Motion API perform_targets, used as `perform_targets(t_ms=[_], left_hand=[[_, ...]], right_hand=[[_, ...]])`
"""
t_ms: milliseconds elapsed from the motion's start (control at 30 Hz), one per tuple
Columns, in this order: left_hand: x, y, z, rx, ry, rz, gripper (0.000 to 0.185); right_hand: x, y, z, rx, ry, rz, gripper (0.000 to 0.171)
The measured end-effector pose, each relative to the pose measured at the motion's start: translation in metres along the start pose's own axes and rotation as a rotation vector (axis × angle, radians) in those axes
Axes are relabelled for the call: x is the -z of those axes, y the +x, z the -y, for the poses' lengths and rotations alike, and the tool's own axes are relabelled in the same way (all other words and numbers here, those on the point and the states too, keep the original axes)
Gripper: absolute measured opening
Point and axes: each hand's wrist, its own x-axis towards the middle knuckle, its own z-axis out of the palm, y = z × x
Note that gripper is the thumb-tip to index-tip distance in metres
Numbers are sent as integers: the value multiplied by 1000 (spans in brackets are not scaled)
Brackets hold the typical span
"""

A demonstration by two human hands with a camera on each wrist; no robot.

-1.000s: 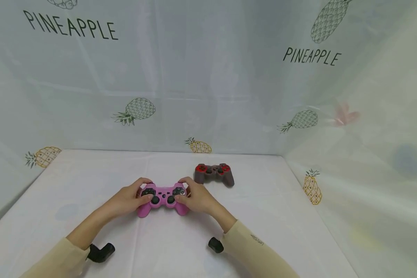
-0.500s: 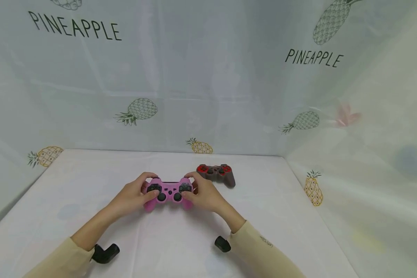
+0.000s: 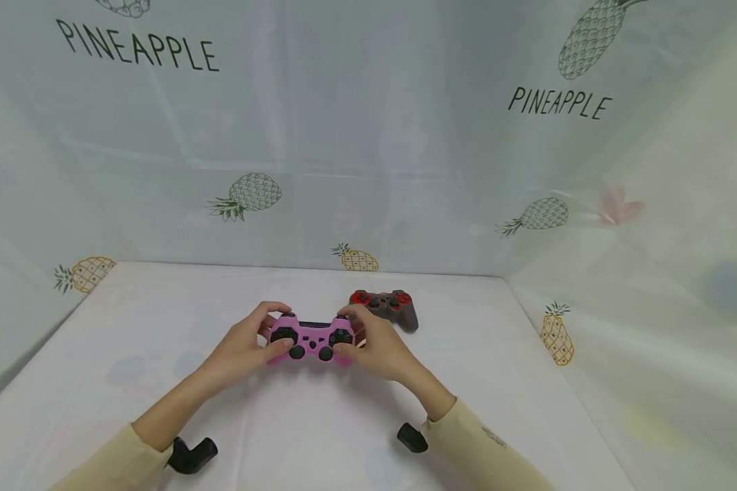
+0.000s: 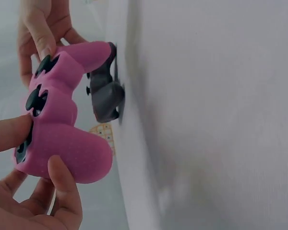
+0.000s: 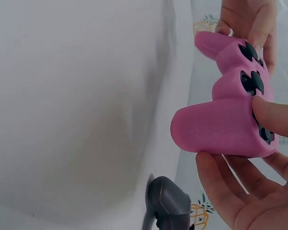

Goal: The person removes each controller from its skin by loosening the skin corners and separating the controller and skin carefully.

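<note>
A pink game controller (image 3: pixel 310 337) with black sticks and buttons is held a little above the white table (image 3: pixel 160 327) by both hands. My left hand (image 3: pixel 246 344) grips its left grip, thumb on the face. My right hand (image 3: pixel 374 344) grips the right grip, thumb by the right stick. In the left wrist view the pink controller (image 4: pixel 62 115) is lifted off the cloth with my left hand (image 4: pixel 33 191) curled round its lower grip. In the right wrist view the pink controller (image 5: pixel 225 115) rests in my right hand (image 5: pixel 249 191).
A grey controller (image 3: pixel 387 308) with red buttons lies on the table just behind my right hand, also seen as the grey controller (image 4: pixel 105 93) and the grey controller (image 5: pixel 168 201). Pineapple-print curtains (image 3: pixel 368 136) wall the table at the back and right.
Both hands have lifted the pink controller off the table and carried it a little forward and right, nearer the grey controller.
</note>
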Motion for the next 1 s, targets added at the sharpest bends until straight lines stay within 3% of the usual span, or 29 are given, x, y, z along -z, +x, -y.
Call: perform_targets(t_ms=[233,700,867,1000], left_hand=[[-9,0,-5,14,-40,-25,55],[-14,3,-10,-40,53,-67,50],[-14,2,-12,-59,51,-53,53],[-15,1,-12,-80,102,-62,57]], right_hand=[[2,-6,-3,16,-6,-29,57],[-5,-14,-4,160,-95,-124,60],[-6,-17,-1,174,-149,-146,58],[-8,-19,0,179,-191,-158,58]])
